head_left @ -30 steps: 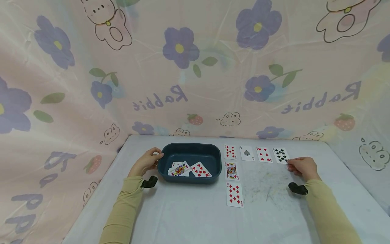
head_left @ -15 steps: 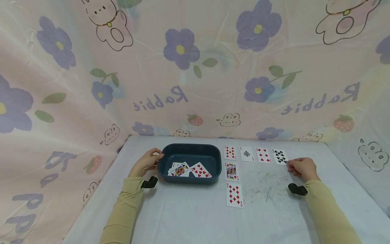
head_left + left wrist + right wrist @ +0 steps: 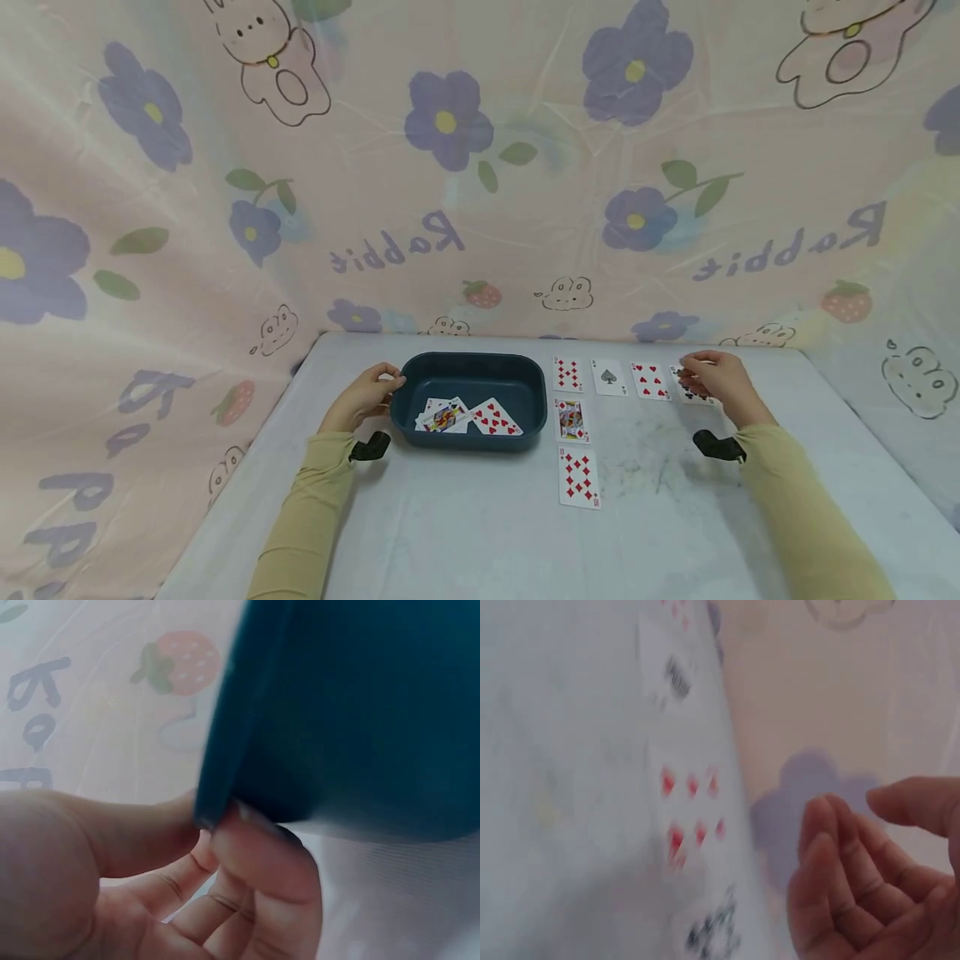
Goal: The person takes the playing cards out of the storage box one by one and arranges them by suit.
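Note:
My left hand point(image 3: 362, 398) pinches the left rim of a dark blue plastic basin point(image 3: 468, 442); in the left wrist view, thumb and finger grip the basin's rim point(image 3: 225, 742). Several playing cards lie inside it, among them a face card point(image 3: 447, 417) and a heart card point(image 3: 495, 418). My right hand point(image 3: 727, 385) is over a club card point(image 3: 687, 395) at the right end of the back row, partly covering it. Seen from the right wrist, the right hand's fingers point(image 3: 817, 847) are loosely bent, thumb apart, with nothing between them.
Left of the club card lie a six of hearts point(image 3: 650, 382), an ace of spades point(image 3: 609, 378) and a diamond card point(image 3: 567, 375). Another face card point(image 3: 572, 421) and a ten of diamonds point(image 3: 579, 477) form a column beside the basin. A printed curtain point(image 3: 510, 208) stands behind the table.
My right hand has let go of the club card's right corner and moved up and left over it. The left hand stays on the basin's rim.

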Demonstrator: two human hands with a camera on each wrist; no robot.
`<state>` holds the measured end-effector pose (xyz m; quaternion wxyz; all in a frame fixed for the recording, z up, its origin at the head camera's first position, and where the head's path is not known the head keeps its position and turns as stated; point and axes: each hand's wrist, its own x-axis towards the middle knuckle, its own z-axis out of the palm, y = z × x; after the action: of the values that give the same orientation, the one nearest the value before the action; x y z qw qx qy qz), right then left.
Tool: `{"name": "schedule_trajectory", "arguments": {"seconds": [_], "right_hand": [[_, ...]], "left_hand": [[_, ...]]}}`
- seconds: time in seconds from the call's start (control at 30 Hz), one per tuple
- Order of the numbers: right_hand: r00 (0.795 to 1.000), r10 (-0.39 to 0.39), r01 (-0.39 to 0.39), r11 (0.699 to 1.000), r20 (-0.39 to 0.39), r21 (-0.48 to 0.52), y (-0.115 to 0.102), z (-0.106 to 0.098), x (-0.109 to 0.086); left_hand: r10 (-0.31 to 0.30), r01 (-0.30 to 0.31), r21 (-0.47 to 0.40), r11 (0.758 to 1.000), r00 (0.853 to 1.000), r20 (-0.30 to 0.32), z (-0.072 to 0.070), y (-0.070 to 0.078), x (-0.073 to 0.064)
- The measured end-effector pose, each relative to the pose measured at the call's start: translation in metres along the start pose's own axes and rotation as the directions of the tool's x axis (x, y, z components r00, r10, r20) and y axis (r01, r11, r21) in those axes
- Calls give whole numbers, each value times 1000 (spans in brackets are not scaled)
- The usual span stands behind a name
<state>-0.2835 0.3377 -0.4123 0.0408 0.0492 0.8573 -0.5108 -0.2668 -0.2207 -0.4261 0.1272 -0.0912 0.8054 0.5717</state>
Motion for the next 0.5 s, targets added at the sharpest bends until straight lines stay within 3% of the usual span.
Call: {"name": "schedule_trajectory", "arguments": {"seconds": [0.1,0.23,0.37,0.5], "right_hand": [[992,-88,89,996,91,-12,-27,16,3],[960,-204,203,979,191,24,-63,44,6],[900,-322,317,946,293,68,-95,77,12],[817,-396,400,913,419,83,-119,115,23]], "left_hand": [[-9,9,3,1000,1000,-2,-1,-1,1],[-2,2,11,1000,1000,16,-3,0,2],[1,-2,10,1000,999,37,-5,3,3],[-4,4,6,1000,999,36,-4,4,1]]}}
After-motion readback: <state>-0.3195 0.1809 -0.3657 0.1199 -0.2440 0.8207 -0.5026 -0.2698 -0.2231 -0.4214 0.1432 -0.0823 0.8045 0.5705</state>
